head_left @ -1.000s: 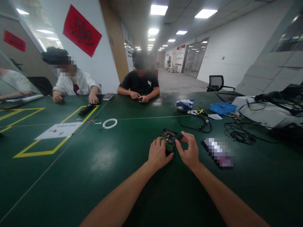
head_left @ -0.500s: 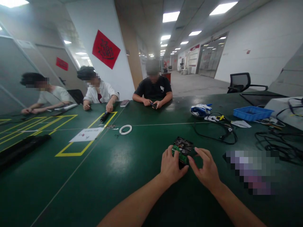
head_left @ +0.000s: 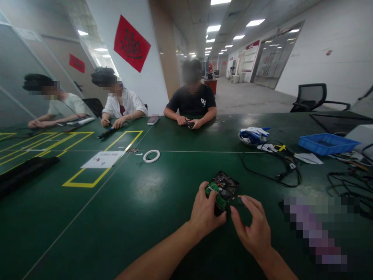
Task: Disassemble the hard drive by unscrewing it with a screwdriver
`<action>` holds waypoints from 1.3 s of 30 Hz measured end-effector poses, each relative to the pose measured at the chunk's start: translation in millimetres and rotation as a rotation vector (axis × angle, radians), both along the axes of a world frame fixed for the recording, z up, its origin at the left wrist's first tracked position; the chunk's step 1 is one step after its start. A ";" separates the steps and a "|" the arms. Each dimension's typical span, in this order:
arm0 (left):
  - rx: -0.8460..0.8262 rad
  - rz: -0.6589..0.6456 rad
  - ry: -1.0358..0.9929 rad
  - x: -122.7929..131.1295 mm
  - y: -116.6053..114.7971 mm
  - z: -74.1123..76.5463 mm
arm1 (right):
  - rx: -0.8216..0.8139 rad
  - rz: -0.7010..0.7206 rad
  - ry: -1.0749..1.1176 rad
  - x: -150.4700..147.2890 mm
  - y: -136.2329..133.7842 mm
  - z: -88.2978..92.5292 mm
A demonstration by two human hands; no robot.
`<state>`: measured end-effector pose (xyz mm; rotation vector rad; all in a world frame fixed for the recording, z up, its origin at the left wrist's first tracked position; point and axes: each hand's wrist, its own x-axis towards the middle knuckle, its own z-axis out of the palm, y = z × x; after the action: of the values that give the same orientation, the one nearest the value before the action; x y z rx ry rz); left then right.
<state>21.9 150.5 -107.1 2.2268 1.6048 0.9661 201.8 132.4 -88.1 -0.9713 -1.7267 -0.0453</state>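
Note:
A green circuit board [head_left: 222, 202] is gripped at its near left side between the thumb and fingers of my left hand [head_left: 205, 208]. Against its far side lies a dark, flat metal unit [head_left: 227, 183] with round silvery parts, which looks like a hard drive. My left fingers cover part of the board, so I cannot tell whether the two are fastened together. Just right of the board is my right hand [head_left: 255, 223], its thumb and forefinger apart and curved, with the tips close to the board's edge. Nothing clear shows between them.
A white ring [head_left: 151, 151] and a paper sheet [head_left: 102, 159] lie to the left. On the right are a bowl with blue-and-white cloth [head_left: 253, 135], black cables [head_left: 287, 175], a blue tray [head_left: 326, 149] and a blurred-out item [head_left: 317, 229]. Several people sit across the green table [head_left: 122, 233].
The view has shifted a little. My right hand has drawn slightly away from the board, and the board now sits more apart from the dark metal unit. Across the table, a co-worker's dark tool has moved left.

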 end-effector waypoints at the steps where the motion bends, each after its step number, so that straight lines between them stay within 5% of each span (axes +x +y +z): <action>1: 0.005 -0.013 0.002 -1.2 0.6 0.4 | -0.027 0.018 0.009 -0.6 0.4 -0.7; 7: 0.046 -0.080 0.018 -7.8 0.0 2.6 | -0.143 -0.002 0.168 -4.7 -2.0 -6.6; 20: 0.069 -0.072 0.041 -11.3 -16.5 -2.1 | -0.195 0.030 0.154 -8.5 -17.1 -11.6; 26: 0.029 -0.051 0.035 -9.1 -24.5 -1.3 | -0.274 0.014 0.130 -10.4 -28.0 -1.9; 34: 0.035 -0.071 0.066 -20.2 -29.1 -3.5 | -0.174 -0.086 0.236 4.0 -31.6 17.8; 39: -0.015 -0.263 0.124 -52.7 -32.5 7.8 | -0.371 -0.200 0.009 28.8 -13.8 35.4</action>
<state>-30.8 118.0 -99.3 2.4512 1.3140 0.7551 230.7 118.5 -52.7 -1.4123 -1.6557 0.1557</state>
